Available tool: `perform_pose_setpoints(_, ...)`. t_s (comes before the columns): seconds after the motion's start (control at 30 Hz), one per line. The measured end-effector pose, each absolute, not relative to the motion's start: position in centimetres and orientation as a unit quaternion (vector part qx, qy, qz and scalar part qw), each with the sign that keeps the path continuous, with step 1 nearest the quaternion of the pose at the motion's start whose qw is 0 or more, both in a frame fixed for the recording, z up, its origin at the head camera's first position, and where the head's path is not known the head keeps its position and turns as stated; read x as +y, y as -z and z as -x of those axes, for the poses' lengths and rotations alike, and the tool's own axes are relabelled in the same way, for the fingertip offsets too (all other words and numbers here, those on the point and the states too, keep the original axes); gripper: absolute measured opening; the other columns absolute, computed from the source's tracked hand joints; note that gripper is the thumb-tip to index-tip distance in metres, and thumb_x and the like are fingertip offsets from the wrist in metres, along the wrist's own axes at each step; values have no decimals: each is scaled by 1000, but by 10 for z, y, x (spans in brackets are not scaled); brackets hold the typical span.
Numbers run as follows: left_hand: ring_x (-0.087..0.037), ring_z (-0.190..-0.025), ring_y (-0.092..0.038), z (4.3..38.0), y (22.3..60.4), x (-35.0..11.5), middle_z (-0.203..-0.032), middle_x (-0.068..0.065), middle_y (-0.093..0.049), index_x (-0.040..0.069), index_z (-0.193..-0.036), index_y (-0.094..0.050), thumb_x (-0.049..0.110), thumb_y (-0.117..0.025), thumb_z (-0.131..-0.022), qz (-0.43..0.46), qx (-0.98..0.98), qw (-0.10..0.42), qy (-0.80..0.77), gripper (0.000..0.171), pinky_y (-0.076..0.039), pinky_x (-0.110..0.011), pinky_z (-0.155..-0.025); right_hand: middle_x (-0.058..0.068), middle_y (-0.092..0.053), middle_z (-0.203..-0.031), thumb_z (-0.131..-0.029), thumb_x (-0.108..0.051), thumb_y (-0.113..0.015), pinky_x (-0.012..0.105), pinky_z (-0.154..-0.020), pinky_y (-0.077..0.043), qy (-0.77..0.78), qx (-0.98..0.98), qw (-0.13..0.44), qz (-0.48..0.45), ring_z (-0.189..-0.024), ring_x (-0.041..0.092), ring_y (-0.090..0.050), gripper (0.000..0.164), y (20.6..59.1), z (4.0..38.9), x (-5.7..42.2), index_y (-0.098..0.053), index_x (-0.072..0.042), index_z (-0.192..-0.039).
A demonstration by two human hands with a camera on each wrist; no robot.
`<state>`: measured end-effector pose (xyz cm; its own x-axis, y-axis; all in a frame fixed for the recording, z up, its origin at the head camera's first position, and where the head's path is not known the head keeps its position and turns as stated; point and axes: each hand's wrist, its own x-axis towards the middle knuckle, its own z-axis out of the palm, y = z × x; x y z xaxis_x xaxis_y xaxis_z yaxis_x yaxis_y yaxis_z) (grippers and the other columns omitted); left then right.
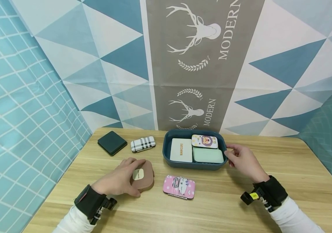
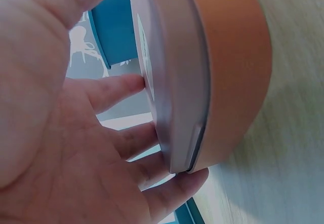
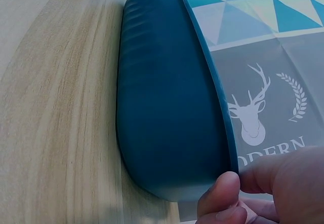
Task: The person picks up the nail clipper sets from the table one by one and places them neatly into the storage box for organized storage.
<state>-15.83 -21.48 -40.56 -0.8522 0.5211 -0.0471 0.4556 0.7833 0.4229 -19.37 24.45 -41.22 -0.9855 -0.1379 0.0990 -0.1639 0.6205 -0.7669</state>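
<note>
My left hand (image 1: 121, 179) spans a brown rounded case (image 1: 147, 174) on the table, thumb on its near side and fingers over the far side. In the left wrist view, the fingertips (image 2: 179, 186) touch the side of the case, which shows a lid seam. At the right end of a dark blue bin (image 1: 195, 165), my right hand (image 1: 246, 161) pinches the rim between thumb and fingers, as the right wrist view also shows. Inside the bin lie a white box marked MANICURE (image 1: 181, 150), a lion-print tin (image 1: 204, 141) and a pale green case (image 1: 208, 155).
A pink cat-print tin (image 1: 179, 187) lies in front of the bin. Farther back on the left are a dark green square case (image 1: 112, 143) and a plaid tin (image 1: 143, 144). Patterned sheeting (image 1: 192, 74) hangs behind the wooden table (image 1: 212, 210).
</note>
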Motion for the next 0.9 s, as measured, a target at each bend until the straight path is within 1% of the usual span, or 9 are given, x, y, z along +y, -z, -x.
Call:
perform_pose_setpoints(0.1, -17, -110, -42, 158, 406, -215, -128, -1, -45, 15, -147, -37, 40, -89, -61, -264, 940, 80, -202, 104, -45, -38, -86, 8, -58, -69, -99, -26, -54, 29, -47, -35, -428, -900, 14, -83, -60, 26, -56, 46, 412, 193, 245, -49, -1, -137)
perform_pose_setpoints(0.43, -17, -108, -43, 159, 405, -215, -126, 0, -45, 13, -147, -37, 40, -88, -63, -275, 937, 79, -201, 102, -45, -35, -84, 8, -58, -69, -99, -27, -54, 29, -47, -35, -428, -900, 14, -81, -60, 25, -56, 47, 412, 193, 246, -48, -1, -137)
perform_pose_setpoints(0.67, -17, -106, -42, 158, 402, -215, -127, -1, -45, 11, -147, -37, 38, -87, -64, -279, 934, 81, -207, 101, -45, -33, -82, 7, -58, -69, -99, -26, -54, 29, -47, -37, -425, -901, 16, -83, -59, 23, -56, 45, 412, 194, 245, -49, -1, -137)
perform_pose_setpoints(0.9, -14, -110, -42, 159, 402, -215, -130, 0, -44, 13, -148, -36, 41, -87, -63, -277, 936, 79, -204, 103, -45, -33, -86, 8, -58, -69, -99, -25, -54, 29, -46, -36, -425, -901, 16, -82, -59, 22, -55, 45, 410, 193, 244, -49, -1, -137)
